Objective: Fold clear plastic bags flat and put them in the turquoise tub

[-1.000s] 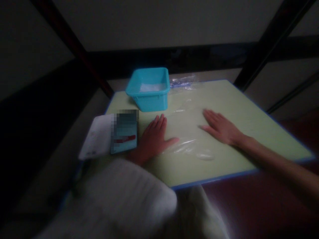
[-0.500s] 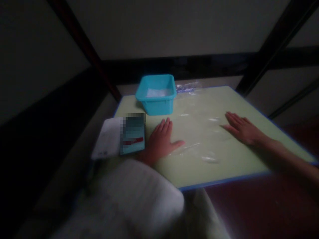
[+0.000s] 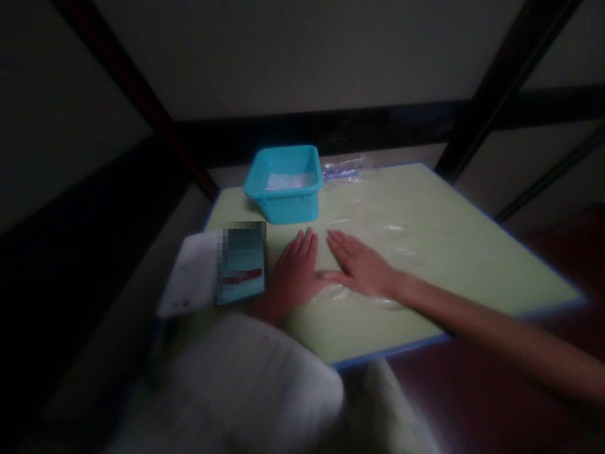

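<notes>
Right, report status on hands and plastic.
Left hand flat, empty. Right hand flat on clear plastic, thumbs meeting. Turquoise basket just beyond, not between hands.

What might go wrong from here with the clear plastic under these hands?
The thin plastic shows glossy ripples beside the right hand, so sliding pressure might crease it or drag it askew. The left hand lies close to the flat teal item, so a leftward slip might nudge that. The thumbs meet or nearly meet, so the hands might get in each other's way.
</notes>
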Demonstrator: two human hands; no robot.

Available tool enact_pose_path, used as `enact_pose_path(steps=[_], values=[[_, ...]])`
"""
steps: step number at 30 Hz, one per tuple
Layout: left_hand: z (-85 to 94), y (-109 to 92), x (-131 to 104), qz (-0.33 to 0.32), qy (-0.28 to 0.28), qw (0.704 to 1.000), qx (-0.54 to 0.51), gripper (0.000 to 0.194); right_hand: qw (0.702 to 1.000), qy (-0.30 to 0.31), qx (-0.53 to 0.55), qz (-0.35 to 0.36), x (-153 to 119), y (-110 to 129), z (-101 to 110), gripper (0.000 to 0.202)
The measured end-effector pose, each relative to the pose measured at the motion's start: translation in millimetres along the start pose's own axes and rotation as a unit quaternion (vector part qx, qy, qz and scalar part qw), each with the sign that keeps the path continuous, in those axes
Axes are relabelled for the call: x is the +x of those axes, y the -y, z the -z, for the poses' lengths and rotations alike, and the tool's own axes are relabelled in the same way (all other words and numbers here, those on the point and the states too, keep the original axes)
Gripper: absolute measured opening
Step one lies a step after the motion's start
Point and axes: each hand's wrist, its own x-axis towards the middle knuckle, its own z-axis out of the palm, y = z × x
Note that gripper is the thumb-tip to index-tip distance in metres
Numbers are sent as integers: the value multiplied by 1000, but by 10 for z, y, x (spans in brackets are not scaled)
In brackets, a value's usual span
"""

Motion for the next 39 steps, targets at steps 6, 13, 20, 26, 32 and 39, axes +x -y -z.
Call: enact_pose_path(steps=[6,13,20,26,32,39], values=[[38,-44,6,25,5,1000,-14,87,995,-21,-38,-92,-312,-433,121,91],[25,-30,7,22,4,1000,-16,86,986,-29,-96,-135,-495,-697,144,86],[38,-31,7,23,9,1000,-4,87,980,-16,-131,-148,-589,-810,193,82],[21,-15,8,22,9,1000,-10,88,978,-14,-147,-150,-638,-876,205,83],[-4,11,10,7,-3,1000,-14,89,971,-21,-158,-177,-652,-871,193,89],[0,32,-2,-4,-8,1000,-16,87,971,-22,-158,-176,-657,-878,187,88]])
